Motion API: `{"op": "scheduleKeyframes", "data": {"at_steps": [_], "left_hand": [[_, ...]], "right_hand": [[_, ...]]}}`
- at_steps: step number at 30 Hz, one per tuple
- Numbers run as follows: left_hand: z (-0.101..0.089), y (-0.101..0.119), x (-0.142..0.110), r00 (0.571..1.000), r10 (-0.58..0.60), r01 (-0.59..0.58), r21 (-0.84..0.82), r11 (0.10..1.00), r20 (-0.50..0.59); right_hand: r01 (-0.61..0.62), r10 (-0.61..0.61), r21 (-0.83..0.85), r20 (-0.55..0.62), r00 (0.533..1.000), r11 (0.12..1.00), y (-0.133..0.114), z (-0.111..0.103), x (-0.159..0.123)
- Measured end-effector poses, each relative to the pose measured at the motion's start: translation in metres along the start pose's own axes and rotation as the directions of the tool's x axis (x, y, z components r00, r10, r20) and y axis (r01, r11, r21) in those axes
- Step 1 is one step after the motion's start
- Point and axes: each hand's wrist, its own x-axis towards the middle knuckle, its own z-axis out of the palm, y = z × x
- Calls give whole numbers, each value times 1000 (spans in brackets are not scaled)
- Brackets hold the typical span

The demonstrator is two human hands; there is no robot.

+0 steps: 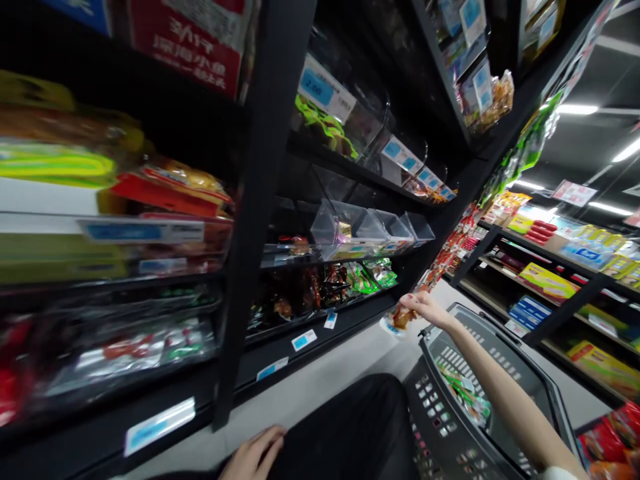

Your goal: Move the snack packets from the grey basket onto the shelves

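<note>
My right hand [417, 305] reaches out over the far rim of a grey plastic shopping basket [440, 393] and pinches a small clear packet with brown food inside [401, 318]. The packet hangs above the floor, between the shelf and the basket. Several green and clear snack packets [463, 387] lie in the basket, partly behind my right forearm. My left hand [256, 457] rests by my dark-trousered knee at the bottom edge, with its fingers stretched out and nothing seen in it.
On the left, a black shelf unit [250, 167] holds packaged snacks. Clear plastic bins [345, 223] stand on a middle shelf, above dark and green packets [360, 277] on the lowest one. Another shelf [545, 287] with boxes is at right; red packets [613, 433] sit lower right.
</note>
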Motion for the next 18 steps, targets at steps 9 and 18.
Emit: {"op": "scheduleKeyframes", "data": {"at_steps": [9, 18], "left_hand": [[-17, 27, -6, 998, -8, -1, -131, 991, -68], [-13, 27, 2, 994, -91, 87, -65, 994, -57]], "right_hand": [[59, -74, 44, 599, 797, 997, -20, 103, 42], [453, -273, -205, 564, 779, 868, -25, 102, 35]]}}
